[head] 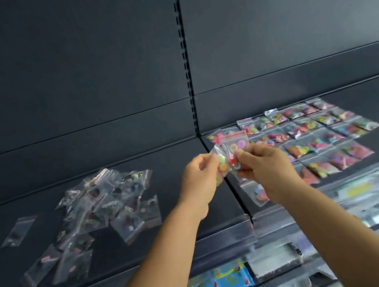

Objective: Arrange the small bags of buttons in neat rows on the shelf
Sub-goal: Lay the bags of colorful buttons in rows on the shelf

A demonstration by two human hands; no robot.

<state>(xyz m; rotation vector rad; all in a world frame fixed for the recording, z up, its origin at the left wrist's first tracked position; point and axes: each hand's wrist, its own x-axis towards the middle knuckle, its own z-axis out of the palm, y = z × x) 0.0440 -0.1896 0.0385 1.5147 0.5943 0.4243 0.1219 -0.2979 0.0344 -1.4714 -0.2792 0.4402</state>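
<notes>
Item: small bags of coloured buttons (232,154), a few clear zip pouches held together above the shelf (168,172), at the seam between its two bays. Left hand (199,181) and right hand (268,171) both pinch them, fingers closed on the plastic. Advice: separate one pouch, flatten it, align it with the laid rows (318,135) to the right. Loose pile (99,210) lies left.

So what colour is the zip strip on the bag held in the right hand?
Red, on the bag in the right hand; head view.
</notes>
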